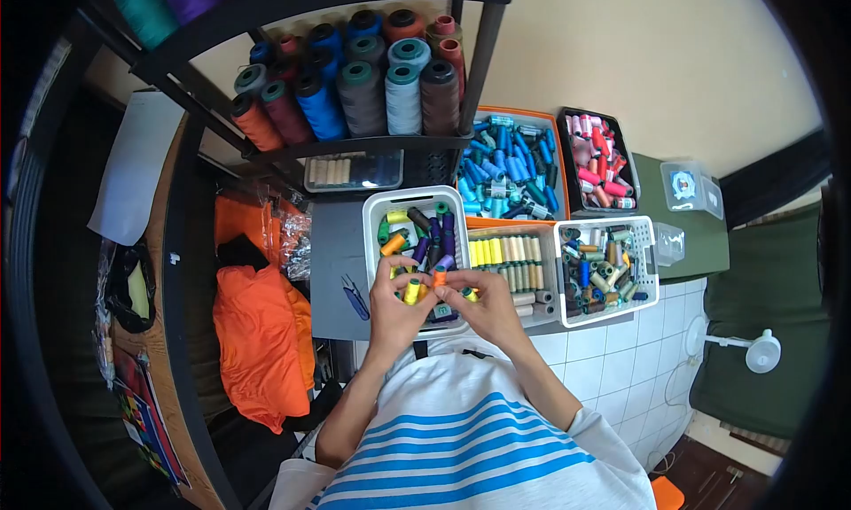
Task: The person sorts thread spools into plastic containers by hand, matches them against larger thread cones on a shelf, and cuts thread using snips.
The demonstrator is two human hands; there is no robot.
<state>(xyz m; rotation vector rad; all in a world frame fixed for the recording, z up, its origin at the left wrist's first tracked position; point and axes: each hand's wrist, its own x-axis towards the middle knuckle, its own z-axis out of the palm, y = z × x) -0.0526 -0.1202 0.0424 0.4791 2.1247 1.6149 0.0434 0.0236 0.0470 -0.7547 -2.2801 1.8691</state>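
Observation:
Both hands are over the near end of a white basket [371, 235] that holds green, yellow, orange and purple thread spools. My left hand [396, 308] is closed around a yellow spool [411, 290]. Between the fingertips of both hands stands a small orange spool [440, 277]. My right hand [489, 308] pinches at the orange spool's right side, and another yellow-green spool [470, 294] shows at its fingers. Purple spools [448, 235] lie in the basket just beyond the hands.
Right of the basket are a bin of yellow and beige spools [510, 251] and a white basket of mixed spools [654, 260]. Behind sit an orange box [561, 169] of blue spools and a black box [632, 191] of red ones. Snips [356, 299] lie left; a cone rack [355, 145] rises behind.

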